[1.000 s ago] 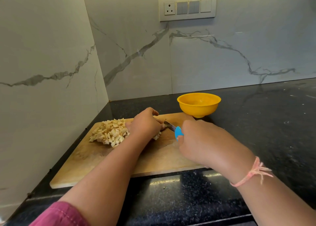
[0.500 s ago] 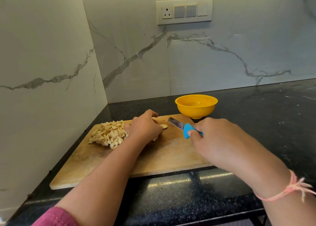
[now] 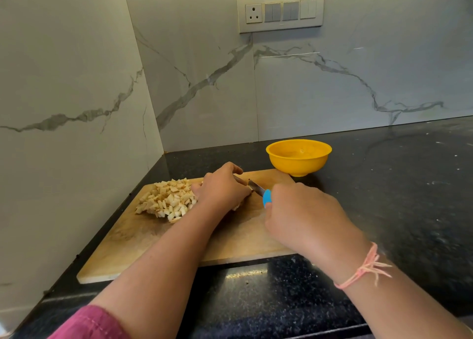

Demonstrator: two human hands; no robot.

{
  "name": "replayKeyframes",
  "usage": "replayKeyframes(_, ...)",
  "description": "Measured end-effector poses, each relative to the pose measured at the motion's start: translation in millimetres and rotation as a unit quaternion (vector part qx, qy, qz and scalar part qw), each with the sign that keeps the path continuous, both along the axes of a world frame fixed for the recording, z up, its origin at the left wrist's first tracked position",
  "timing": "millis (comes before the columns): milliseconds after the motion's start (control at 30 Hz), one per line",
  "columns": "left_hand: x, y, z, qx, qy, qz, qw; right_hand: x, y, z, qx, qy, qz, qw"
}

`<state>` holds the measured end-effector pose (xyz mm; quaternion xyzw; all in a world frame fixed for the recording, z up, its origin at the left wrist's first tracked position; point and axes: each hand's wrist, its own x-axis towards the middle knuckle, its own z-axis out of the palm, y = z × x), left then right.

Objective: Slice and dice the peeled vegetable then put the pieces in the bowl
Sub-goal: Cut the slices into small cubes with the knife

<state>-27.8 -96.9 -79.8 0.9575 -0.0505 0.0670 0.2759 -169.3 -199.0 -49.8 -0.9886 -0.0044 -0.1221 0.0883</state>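
A pile of pale diced vegetable pieces [image 3: 169, 200] lies on the left half of the wooden cutting board [image 3: 143, 238]. My left hand [image 3: 222, 187] is curled over the last bit of vegetable at the pile's right edge; that bit is mostly hidden under the fingers. My right hand [image 3: 304, 215] grips a knife with a blue handle [image 3: 266, 197]. Its blade [image 3: 256, 187] points left and meets the left hand's fingertips. The yellow bowl [image 3: 298, 164] stands just behind the board's far right corner, with nothing visible inside.
The board sits in the corner of a black speckled counter [image 3: 396, 197], close to the marble wall [image 3: 64, 159] on the left. A socket and switch plate [image 3: 280, 11] is on the back wall. The counter's front edge runs below my forearms.
The knife has swung back left to the left hand's fingers, after being lifted away to the right half a second ago. The left hand stays by the pile.
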Motion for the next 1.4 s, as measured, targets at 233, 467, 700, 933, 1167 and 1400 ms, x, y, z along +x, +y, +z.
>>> replayKeyframes(233, -3, -1, -3, 0.01, -0.021, 0.01, 1.0, -2, -3, -2, -0.031, 0.021, 0.008, 0.999)
replayKeyframes(467, -5, 0, -3, -0.008, -0.021, -0.007, 1.0, -25, -17, -3, -0.032, 0.025, 0.016, 0.999)
replayKeyframes(700, 0, 10, 2, -0.026, 0.008, -0.007, 1.0, -27, -27, -3, 0.034, -0.001, -0.017, 0.999)
replayKeyframes(933, 0, 8, 1, -0.005, 0.005, 0.006, 1.0, -15, -14, -3, 0.052, -0.032, -0.007, 0.998)
replayKeyframes(1167, -1, 8, 1, -0.001, -0.006, 0.017, 1.0, -3, -4, -7, 0.036, -0.033, -0.001, 0.999)
replayKeyframes(1400, 1, 6, 0, 0.002, -0.007, 0.027, 1.0, 0, 7, 1, -0.015, 0.006, 0.006, 1.0)
